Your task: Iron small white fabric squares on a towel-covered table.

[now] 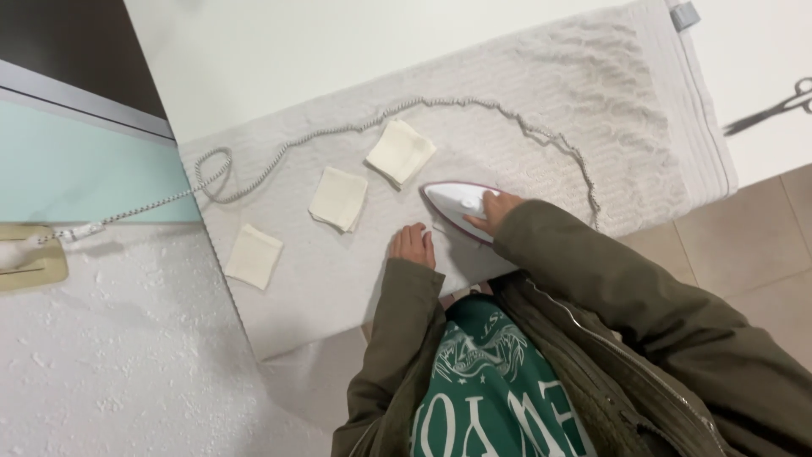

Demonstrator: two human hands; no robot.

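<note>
My right hand (493, 209) grips the handle of a white iron (455, 201) with a purple rim, its tip pointing left on the pale towel (609, 101). My left hand (413, 245) lies flat on the towel just left of the iron, fingers together, holding nothing I can see. Three folded cream cloth squares lie further left: one near the iron's tip (400, 151), one in the middle (339, 198), one at the towel's left edge (254, 256). The iron's braided cord (474, 103) loops over the towel.
The cord runs left to a beige wall socket (30, 256). Scissors (774, 106) lie on the white table at the far right. Tiled floor (744, 237) shows at the right, a white textured wall (118, 355) at the lower left.
</note>
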